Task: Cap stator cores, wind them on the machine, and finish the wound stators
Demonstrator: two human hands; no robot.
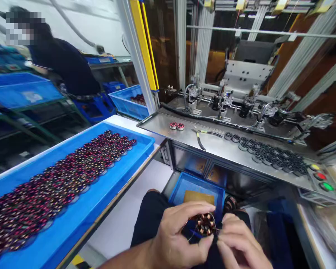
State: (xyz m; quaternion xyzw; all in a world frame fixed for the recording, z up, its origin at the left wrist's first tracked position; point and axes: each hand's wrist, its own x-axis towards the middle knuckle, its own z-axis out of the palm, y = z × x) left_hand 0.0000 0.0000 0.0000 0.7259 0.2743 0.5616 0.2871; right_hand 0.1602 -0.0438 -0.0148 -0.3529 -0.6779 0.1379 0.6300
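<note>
My left hand (182, 237) grips a round copper-wound coil (205, 224) between thumb and fingers, above my lap. Thin wire ends stick out from the coil. At its right edge, my right hand (238, 239) has its fingers pinched together on a wire end beside the coil. Two red-and-silver coils (176, 126) rest on the metal ledge, with open-handled pliers (203, 136) to their right. Farther right, many dark cores (268, 153) are grouped on the same ledge.
A long blue tray (137, 164) full of wound coils lies at left. A winding machine (240, 93) stands behind the metal ledge (162, 125). Between my legs is a blue bin (182, 186). Buttons (321, 176) are at right. Another person (64, 67) sits at back left.
</note>
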